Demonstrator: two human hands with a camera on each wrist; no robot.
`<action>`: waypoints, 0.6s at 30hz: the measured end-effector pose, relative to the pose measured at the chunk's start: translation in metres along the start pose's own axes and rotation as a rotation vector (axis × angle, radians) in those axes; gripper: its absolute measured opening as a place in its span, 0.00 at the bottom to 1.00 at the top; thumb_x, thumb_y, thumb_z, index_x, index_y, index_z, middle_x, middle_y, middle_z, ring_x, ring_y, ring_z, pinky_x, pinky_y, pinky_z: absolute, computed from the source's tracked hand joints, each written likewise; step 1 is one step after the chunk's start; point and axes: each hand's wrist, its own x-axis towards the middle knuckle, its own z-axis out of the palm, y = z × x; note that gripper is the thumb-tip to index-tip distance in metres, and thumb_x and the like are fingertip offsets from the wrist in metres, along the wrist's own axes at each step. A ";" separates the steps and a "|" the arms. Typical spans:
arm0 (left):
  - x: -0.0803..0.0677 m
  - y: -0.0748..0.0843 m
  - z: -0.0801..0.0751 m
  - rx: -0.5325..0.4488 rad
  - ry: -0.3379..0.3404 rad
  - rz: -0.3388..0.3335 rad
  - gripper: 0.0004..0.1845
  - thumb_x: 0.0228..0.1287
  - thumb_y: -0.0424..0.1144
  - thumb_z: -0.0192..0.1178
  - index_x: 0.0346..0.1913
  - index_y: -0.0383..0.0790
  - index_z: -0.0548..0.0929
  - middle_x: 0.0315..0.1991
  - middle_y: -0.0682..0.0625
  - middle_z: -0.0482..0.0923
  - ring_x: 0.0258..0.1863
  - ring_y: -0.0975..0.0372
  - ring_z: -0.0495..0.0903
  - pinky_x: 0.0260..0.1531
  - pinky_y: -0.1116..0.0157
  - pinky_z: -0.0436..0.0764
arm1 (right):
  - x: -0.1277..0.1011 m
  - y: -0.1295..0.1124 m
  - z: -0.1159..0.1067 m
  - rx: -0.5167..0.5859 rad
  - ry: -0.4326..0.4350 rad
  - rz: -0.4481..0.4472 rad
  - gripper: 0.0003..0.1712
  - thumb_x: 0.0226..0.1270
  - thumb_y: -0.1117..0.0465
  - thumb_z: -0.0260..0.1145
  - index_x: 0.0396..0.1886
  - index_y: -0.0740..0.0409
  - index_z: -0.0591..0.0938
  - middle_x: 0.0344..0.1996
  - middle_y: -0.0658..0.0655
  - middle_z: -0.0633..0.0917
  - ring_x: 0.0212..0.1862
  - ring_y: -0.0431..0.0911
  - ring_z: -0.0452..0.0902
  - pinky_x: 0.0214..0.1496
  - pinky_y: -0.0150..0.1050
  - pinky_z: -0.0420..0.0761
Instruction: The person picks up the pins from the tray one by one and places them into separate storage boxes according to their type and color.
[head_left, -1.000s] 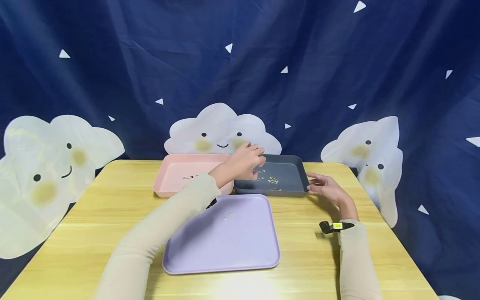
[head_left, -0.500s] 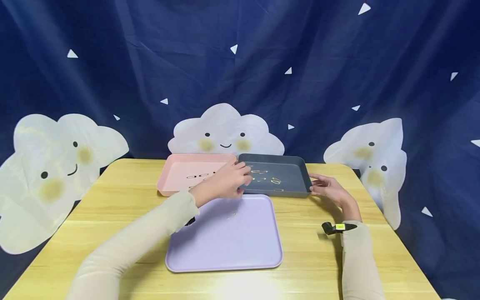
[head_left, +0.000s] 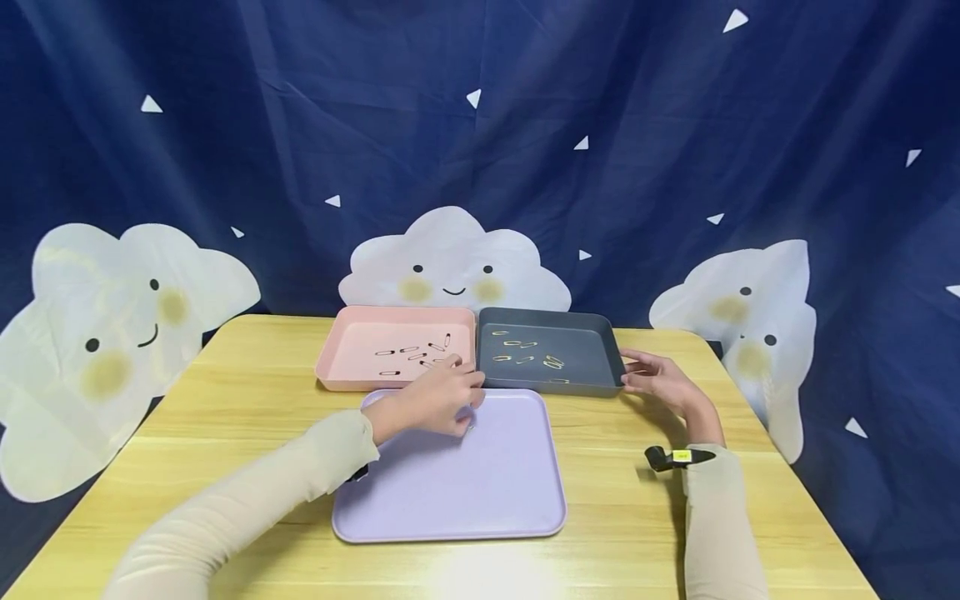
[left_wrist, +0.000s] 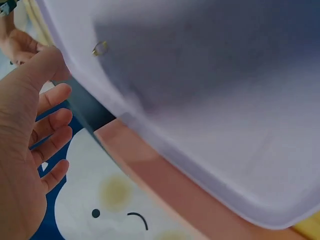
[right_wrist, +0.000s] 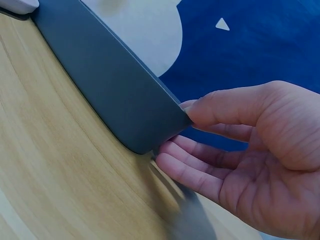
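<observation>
My left hand point(head_left: 442, 396) reaches low over the back of the lilac tray point(head_left: 487, 492), thumb and fingers apart and holding nothing. A small gold safety pin point(left_wrist: 101, 48) lies on that tray close to the thumb, as the left wrist view shows. At the right, the fingers of my right hand point(head_left: 663, 382) are extended and touch the end wall of the dark grey tray point(head_left: 577, 321); the thumb rests at its rim point(right_wrist: 175, 102). Several gold safety pins point(head_left: 553, 362) lie inside the grey tray.
The pink tray point(head_left: 360, 321) stands left of the grey one, side against side, with several black safety pins point(head_left: 408, 349) in it. All three trays stand on a wooden table point(head_left: 255, 400). A blue curtain point(head_left: 420, 100) with clouds hangs behind the table.
My left hand has moved from above the grey tray back and down to the lilac tray, uncovering pins in the pink and grey trays. My right hand stays at the grey tray.
</observation>
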 end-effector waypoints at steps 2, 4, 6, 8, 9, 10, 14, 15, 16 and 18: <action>-0.002 0.003 0.003 -0.004 -0.019 0.008 0.10 0.49 0.52 0.69 0.31 0.52 0.84 0.36 0.56 0.77 0.42 0.60 0.77 0.46 0.58 0.75 | 0.000 0.000 0.000 0.005 0.007 0.007 0.41 0.70 0.70 0.64 0.79 0.70 0.57 0.66 0.81 0.67 0.48 0.33 0.80 0.52 0.31 0.84; -0.004 0.005 0.005 -0.006 -0.038 0.014 0.10 0.49 0.53 0.69 0.29 0.54 0.83 0.36 0.56 0.77 0.42 0.61 0.77 0.46 0.58 0.75 | -0.001 0.000 0.000 0.003 0.004 0.007 0.41 0.70 0.70 0.64 0.79 0.70 0.57 0.66 0.81 0.67 0.49 0.34 0.80 0.52 0.31 0.84; -0.005 0.008 0.007 -0.013 -0.053 0.018 0.10 0.49 0.53 0.69 0.27 0.54 0.82 0.35 0.57 0.77 0.42 0.61 0.77 0.45 0.58 0.74 | 0.000 0.001 0.000 0.004 0.004 0.010 0.41 0.70 0.70 0.64 0.79 0.70 0.57 0.66 0.81 0.67 0.49 0.35 0.79 0.52 0.31 0.84; -0.006 0.009 0.009 -0.030 -0.067 0.020 0.10 0.48 0.53 0.69 0.24 0.55 0.81 0.34 0.58 0.77 0.41 0.61 0.77 0.44 0.59 0.73 | 0.000 0.001 0.000 0.012 -0.001 0.011 0.42 0.70 0.71 0.63 0.79 0.70 0.56 0.66 0.81 0.66 0.49 0.35 0.79 0.53 0.32 0.84; -0.007 0.010 0.009 -0.038 -0.073 0.020 0.10 0.47 0.53 0.69 0.23 0.55 0.80 0.35 0.58 0.77 0.41 0.61 0.77 0.44 0.59 0.73 | 0.000 0.001 0.000 0.015 -0.002 0.011 0.42 0.70 0.71 0.63 0.79 0.71 0.56 0.66 0.81 0.66 0.49 0.35 0.79 0.53 0.32 0.85; -0.007 0.011 0.009 -0.045 -0.080 0.018 0.10 0.47 0.53 0.69 0.23 0.55 0.80 0.35 0.58 0.77 0.41 0.61 0.77 0.44 0.59 0.72 | 0.000 0.001 0.000 0.020 -0.004 0.012 0.42 0.70 0.71 0.63 0.79 0.71 0.56 0.65 0.81 0.66 0.49 0.35 0.79 0.53 0.32 0.85; -0.009 0.012 0.011 -0.060 -0.100 0.010 0.11 0.44 0.53 0.70 0.22 0.55 0.80 0.37 0.58 0.78 0.42 0.61 0.77 0.44 0.60 0.72 | 0.000 0.000 -0.001 0.039 -0.004 0.009 0.41 0.70 0.72 0.62 0.79 0.72 0.55 0.63 0.80 0.67 0.47 0.36 0.81 0.53 0.33 0.85; -0.009 0.012 0.011 -0.059 -0.102 0.008 0.10 0.44 0.53 0.70 0.22 0.55 0.80 0.37 0.58 0.78 0.42 0.61 0.77 0.44 0.60 0.71 | 0.000 0.000 -0.001 0.042 -0.004 0.009 0.41 0.70 0.72 0.62 0.79 0.72 0.55 0.63 0.80 0.68 0.47 0.36 0.81 0.53 0.33 0.85; -0.009 0.012 0.011 -0.061 -0.104 0.007 0.10 0.44 0.53 0.70 0.22 0.55 0.81 0.37 0.58 0.78 0.42 0.61 0.77 0.44 0.60 0.71 | 0.000 0.000 -0.001 0.044 -0.003 0.008 0.41 0.70 0.73 0.62 0.79 0.72 0.56 0.63 0.80 0.68 0.47 0.36 0.81 0.53 0.33 0.85; -0.008 0.012 0.010 -0.064 -0.103 0.005 0.09 0.44 0.52 0.71 0.23 0.55 0.81 0.37 0.58 0.78 0.42 0.61 0.77 0.44 0.60 0.71 | 0.000 0.000 -0.001 0.044 -0.003 0.006 0.41 0.70 0.73 0.61 0.79 0.72 0.56 0.62 0.80 0.68 0.47 0.36 0.82 0.53 0.33 0.85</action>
